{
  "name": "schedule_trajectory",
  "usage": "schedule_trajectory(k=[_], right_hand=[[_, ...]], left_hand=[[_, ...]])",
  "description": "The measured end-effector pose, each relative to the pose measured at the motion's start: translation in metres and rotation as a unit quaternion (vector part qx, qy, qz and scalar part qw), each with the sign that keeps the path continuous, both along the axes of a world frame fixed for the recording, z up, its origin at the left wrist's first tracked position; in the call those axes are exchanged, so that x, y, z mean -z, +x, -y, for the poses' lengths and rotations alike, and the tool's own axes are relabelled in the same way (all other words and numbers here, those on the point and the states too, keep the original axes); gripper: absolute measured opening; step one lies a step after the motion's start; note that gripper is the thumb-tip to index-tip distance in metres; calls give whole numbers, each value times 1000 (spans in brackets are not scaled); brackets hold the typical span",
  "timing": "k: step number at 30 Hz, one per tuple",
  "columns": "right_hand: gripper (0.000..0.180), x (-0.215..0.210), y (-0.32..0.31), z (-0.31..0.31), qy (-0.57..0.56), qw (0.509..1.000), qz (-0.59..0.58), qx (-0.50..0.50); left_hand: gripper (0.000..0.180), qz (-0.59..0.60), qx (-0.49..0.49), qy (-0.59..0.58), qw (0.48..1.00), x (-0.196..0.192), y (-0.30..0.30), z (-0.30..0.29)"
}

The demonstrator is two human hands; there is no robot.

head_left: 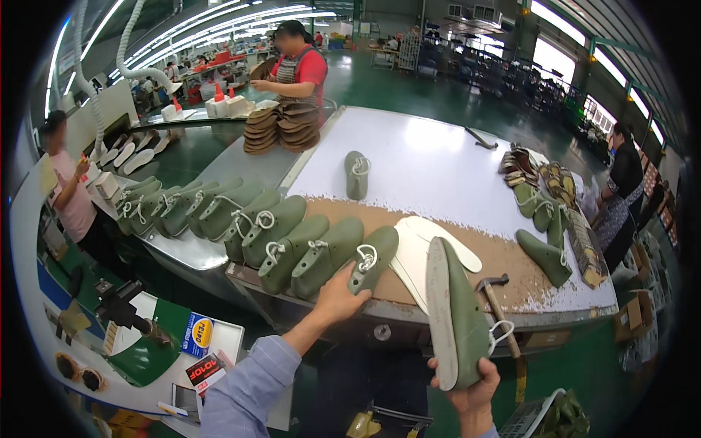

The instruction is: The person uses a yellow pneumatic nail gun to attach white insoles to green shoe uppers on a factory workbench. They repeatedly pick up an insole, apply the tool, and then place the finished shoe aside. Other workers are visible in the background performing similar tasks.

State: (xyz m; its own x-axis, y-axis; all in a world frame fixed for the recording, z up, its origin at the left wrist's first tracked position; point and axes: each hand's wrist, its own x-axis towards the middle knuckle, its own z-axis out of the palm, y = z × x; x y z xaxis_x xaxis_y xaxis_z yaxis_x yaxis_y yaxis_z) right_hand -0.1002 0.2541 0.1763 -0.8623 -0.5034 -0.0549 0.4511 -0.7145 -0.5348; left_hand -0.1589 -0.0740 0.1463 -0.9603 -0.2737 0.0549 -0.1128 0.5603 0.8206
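My right palm is mostly hidden behind the green shoe last (456, 317) I hold up, and my wrist is cut off at the lower edge. My right hand (471, 390) has its fingers curled shut around the last's heel end, sole side with a pale insole turned left, toe pointing up over the counter (431, 157). My left hand (337, 296) reaches forward, fingers loosely spread and touching the heel of another green last (374, 257), the nearest in a row lying along the counter's front edge; whether they grip it I cannot tell. A hammer (496, 292) lies just right of the held last. White insoles (412, 252) lie behind it.
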Motion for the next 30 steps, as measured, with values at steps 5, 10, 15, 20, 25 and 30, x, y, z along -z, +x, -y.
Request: schedule_trajectory(k=[5,10,15,20,25,30], right_hand=[[76,-25,-56,15,39,997,-43,48],[69,-32,-105,37,101,994,-49,18],[64,-29,-179,101,118,988,-14,-101],[61,-19,-250,231,222,962,-104,-121],[67,18,-290,301,461,770,-434,-73],[50,12,-286,189,505,663,-550,-47]], left_hand=[[52,42,9,734,678,-24,-9,33],[59,-120,81,776,613,-63,-3,32],[47,-102,-103,640,755,-101,-58,108],[45,-80,-242,457,852,-92,-129,177],[61,-87,-200,-76,973,-11,-210,223],[67,-51,-173,-308,934,34,-229,323]])
